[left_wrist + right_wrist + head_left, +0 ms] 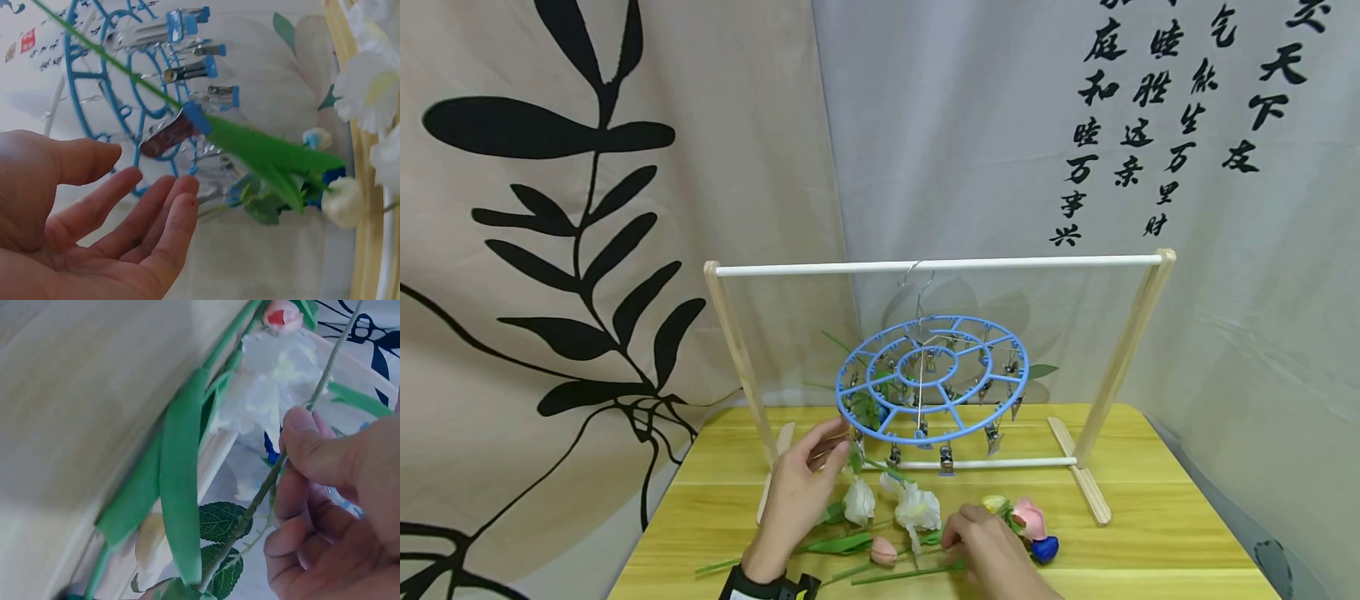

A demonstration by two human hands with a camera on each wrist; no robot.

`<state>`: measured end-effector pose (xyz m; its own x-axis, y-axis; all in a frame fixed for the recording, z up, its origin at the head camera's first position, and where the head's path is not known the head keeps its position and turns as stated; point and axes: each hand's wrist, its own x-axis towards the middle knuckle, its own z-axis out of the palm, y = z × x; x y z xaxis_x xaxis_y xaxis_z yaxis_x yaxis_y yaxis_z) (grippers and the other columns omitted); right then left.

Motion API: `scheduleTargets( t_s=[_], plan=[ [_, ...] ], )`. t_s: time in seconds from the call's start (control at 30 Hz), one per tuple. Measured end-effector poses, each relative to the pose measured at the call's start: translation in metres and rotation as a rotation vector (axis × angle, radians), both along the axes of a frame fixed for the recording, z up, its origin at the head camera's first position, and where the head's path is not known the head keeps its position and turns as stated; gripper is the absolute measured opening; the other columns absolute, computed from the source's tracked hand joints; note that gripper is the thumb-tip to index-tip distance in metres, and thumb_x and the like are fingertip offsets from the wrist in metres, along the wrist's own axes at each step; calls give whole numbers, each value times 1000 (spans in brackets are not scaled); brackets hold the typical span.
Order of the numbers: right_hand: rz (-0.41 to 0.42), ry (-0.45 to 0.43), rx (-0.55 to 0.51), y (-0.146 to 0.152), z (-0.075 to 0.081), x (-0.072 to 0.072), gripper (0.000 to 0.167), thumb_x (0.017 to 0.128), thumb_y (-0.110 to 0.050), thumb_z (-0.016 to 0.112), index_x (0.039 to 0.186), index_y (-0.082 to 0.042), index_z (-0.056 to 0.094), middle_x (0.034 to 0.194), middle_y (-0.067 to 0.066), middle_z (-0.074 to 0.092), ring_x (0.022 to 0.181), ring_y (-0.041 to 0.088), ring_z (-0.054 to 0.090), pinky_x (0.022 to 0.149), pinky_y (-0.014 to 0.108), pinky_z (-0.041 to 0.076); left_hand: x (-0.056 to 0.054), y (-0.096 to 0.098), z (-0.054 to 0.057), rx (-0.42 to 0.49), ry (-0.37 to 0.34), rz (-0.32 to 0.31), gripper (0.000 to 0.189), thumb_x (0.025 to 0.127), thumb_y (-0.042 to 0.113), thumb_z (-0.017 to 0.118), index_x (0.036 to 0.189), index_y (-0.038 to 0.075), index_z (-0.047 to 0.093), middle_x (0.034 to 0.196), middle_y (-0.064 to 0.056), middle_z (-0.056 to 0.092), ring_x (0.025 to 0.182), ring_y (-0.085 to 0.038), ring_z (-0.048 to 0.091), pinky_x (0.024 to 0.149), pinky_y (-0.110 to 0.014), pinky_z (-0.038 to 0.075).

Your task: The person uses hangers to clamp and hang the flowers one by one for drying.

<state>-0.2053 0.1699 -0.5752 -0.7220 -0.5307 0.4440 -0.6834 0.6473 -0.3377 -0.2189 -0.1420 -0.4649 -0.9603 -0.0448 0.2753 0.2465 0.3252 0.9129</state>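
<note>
A round blue clip hanger [951,407] hangs from the rack, its metal clips pointing down. Beside its left rim is my left hand [808,475], fingers apart and loosely bent, holding nothing. Just past those fingertips, a clip [172,134] grips a green artificial flower stem with a long leaf [269,156]; a white bud [342,201] shows below it. My right hand [988,542] pinches a thin green flower stem [259,487] between thumb and fingers, low over the table. Near that hand lie a pink rose [1030,518] and a blue rose [1045,549].
The wooden rack has a white top bar [1037,262] and a foot [1081,475] on the table [1157,533]. White flowers [917,507] and a pink tulip [883,551] lie between the hands. A printed cloth [955,125] hangs behind.
</note>
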Motion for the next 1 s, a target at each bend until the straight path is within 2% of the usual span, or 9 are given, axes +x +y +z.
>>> scheduleTargets(
  t_s=[0.1, 0.23, 0.37, 0.5, 0.7, 0.83, 1.0],
  plan=[
    [-27, 37, -12, 5, 5, 2, 33, 87, 1, 100, 91, -24, 78, 92, -13, 68, 84, 3, 65, 71, 22, 60, 9, -8, 3, -28, -5, -4, 39, 116, 17, 75, 155, 16, 74, 151, -10, 80, 133, -28, 80, 111, -27, 65],
    [-57, 28, -48, 11, 13, 5, 32, 88, 1, 98, 94, -23, 78, 94, -14, 69, 85, 2, 65, 71, 23, 59, 18, -20, 6, -52, -5, 18, 32, 116, 21, 76, 148, 19, 80, 144, -5, 83, 123, -22, 83, 106, -24, 66],
    [-72, 24, -112, 14, 21, 9, 33, 90, 4, 95, 97, -22, 77, 97, -16, 71, 89, 2, 67, 71, 21, 60, 22, -30, 5, -79, -28, 58, 27, 117, 25, 76, 143, 24, 83, 138, -1, 86, 119, -17, 84, 102, -23, 65],
    [-43, 69, -230, 12, 27, 12, 34, 90, 7, 93, 101, -20, 76, 100, -14, 74, 91, 1, 69, 72, 19, 63, 22, -36, 1, -68, -66, 88, 24, 117, 21, 75, 138, 25, 85, 133, 0, 88, 117, -14, 84, 100, -21, 65],
    [15, 69, -407, 5, 39, 16, 33, 95, 6, 89, 108, -21, 74, 103, -14, 73, 83, -6, 61, 67, 17, 56, 27, -32, -12, -60, -91, 105, 14, 116, 18, 75, 121, 21, 88, 119, 1, 89, 112, -16, 84, 94, -20, 66],
    [53, 44, -492, 1, 49, 19, 29, 100, 5, 84, 112, -19, 74, 102, -11, 74, 80, -1, 60, 66, 20, 55, 32, -22, -25, -53, -121, 55, 12, 114, 17, 77, 118, 21, 88, 117, 2, 89, 109, -15, 83, 91, -21, 66],
    [82, -45, -595, -2, 59, 24, 30, 103, 6, 81, 116, -20, 72, 105, -4, 75, 82, 7, 66, 64, 22, 57, 39, -10, -40, -82, -144, -92, 14, 115, 26, 77, 123, 19, 86, 119, 0, 88, 105, -13, 83, 87, -23, 67]
  ],
)
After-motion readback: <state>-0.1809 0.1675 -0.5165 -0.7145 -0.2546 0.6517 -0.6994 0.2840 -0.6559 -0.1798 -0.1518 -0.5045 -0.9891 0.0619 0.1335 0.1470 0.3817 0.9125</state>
